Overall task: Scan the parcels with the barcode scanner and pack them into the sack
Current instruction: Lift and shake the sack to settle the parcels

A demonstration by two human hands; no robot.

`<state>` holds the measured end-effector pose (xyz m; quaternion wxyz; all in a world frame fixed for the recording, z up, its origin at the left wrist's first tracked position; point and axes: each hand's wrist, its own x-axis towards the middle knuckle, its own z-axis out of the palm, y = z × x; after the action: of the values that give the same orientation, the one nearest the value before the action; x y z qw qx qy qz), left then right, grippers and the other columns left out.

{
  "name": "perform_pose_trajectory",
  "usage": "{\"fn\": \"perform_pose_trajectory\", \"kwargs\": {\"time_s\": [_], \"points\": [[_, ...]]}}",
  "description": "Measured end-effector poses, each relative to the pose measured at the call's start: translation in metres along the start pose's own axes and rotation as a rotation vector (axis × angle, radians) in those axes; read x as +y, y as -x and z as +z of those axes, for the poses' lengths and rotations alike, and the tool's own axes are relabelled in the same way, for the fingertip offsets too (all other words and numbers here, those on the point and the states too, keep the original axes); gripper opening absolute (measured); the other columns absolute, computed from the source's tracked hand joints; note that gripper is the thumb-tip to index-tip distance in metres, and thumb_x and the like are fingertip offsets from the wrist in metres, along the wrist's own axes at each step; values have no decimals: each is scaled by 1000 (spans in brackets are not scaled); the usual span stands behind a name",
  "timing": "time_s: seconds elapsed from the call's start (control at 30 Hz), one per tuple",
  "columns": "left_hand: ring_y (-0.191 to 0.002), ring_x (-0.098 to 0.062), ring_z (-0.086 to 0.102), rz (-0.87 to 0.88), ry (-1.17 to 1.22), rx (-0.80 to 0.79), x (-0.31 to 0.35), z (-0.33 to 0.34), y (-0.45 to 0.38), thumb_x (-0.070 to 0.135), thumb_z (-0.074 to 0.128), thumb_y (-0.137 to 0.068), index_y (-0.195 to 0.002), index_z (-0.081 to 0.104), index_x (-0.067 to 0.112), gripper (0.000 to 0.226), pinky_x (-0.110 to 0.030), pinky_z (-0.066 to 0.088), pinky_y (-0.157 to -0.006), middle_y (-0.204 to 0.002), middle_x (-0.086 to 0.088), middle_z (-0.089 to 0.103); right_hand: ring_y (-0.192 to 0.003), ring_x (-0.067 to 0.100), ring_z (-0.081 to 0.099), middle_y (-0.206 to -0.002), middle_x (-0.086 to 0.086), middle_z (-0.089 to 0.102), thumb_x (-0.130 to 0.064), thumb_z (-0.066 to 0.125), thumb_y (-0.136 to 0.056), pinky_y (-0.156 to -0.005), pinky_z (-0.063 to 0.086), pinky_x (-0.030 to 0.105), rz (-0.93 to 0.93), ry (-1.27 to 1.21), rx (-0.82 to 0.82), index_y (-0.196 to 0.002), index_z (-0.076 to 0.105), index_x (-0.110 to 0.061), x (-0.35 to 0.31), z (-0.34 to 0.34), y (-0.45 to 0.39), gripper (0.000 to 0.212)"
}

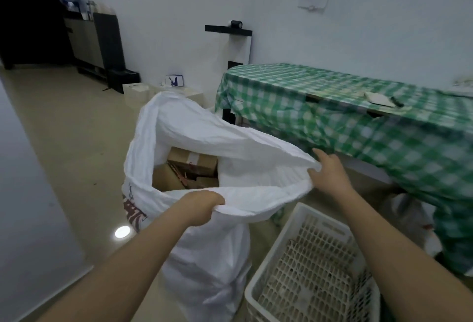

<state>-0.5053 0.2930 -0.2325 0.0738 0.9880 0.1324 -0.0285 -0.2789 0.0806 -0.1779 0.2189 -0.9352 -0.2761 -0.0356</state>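
Both hands (198, 207) on sack (204, 265) rim

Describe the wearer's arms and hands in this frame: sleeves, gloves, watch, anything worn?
Both forearms are bare as far as the frame shows; no sleeve edge is in view. The left hand and right hand wear no gloves. No watch, band or ring shows on either wrist or on the fingers that are visible. No markings, tape or cables on the arms.
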Motion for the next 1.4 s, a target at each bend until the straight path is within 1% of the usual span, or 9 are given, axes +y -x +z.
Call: {"fn": "perform_pose_trajectory", "kwargs": {"time_s": [0.13,0.27,0.43,0.53,0.63,0.77,0.9,1.1,1.4], "points": [[-94,-21,56,-47,-11,-26,11,5,13,-1,41,-90,-118,53,18,36,-27,38,-72,-115,-4,62,-148,17,7,-160,-6,20,-92,18,-69,-120,-1,42,-469,167,-118,-148,31,-38,-12,11,36,97],[-80,-20,49,-64,-43,-45,19,-5,27,1,41,-93,-122,47,19,34,-27,33,-61,-112,-8,60,-148,16,14,-155,-1,34,-90,29,-69,-115,-19,52,-541,414,-497,-154,7,-37,-25,38,62,102],[-90,-18,47,-67,-35,-76,13,-15,44,7,46,-92,-128,43,20,38,-26,35,-70,-120,-6,55,-102,24,62,-103,2,68,-43,59,-91,-94,38,36,-733,345,-364,-116,65,-24,-27,66,83,32],[-124,-24,34,-71,-79,-153,8,-3,51,41,63,-87,-148,20,30,76,-33,34,-99,-137,-5,35,-57,23,52,-65,1,53,-13,79,-60,-54,35,28,-983,424,127,-75,67,-20,-25,79,96,21],[-143,-28,5,-36,-5,-191,15,20,54,82,60,-55,-151,-7,37,125,-43,11,-117,-156,-3,4,-58,17,52,-67,-3,52,-33,81,-56,-54,38,26,-1059,491,92,-73,65,-26,-24,87,115,24],[-149,-22,-6,5,-3,-149,18,65,48,71,64,-71,-151,-12,32,118,-40,-5,-118,-162,-2,-6,-91,18,54,-95,-1,61,-75,45,-82,-80,40,33,-892,359,-336,-105,70,-25,-18,77,135,60],[-140,-25,26,-7,-79,-162,22,79,45,63,59,-82,-153,13,27,91,-45,4,-118,-149,-4,34,-115,33,56,-121,10,64,-52,41,-94,-98,41,43,-788,336,159,-104,76,-23,-25,71,115,46],[-131,-29,31,-19,-119,-243,11,85,51,71,63,-72,-144,33,29,89,-40,19,-112,-138,-6,38,-143,40,22,-162,15,-6,-55,45,-96,-110,33,51,-187,445,-509,-152,-16,-31,-33,90,72,86],[-146,-23,17,-129,155,-359,10,70,37,74,39,-85,-151,27,28,81,-43,8,-119,-158,-2,23,-113,30,56,-118,10,57,-42,62,-90,-83,45,33,-218,327,-477,-118,60,-15,-12,119,51,39]]}}
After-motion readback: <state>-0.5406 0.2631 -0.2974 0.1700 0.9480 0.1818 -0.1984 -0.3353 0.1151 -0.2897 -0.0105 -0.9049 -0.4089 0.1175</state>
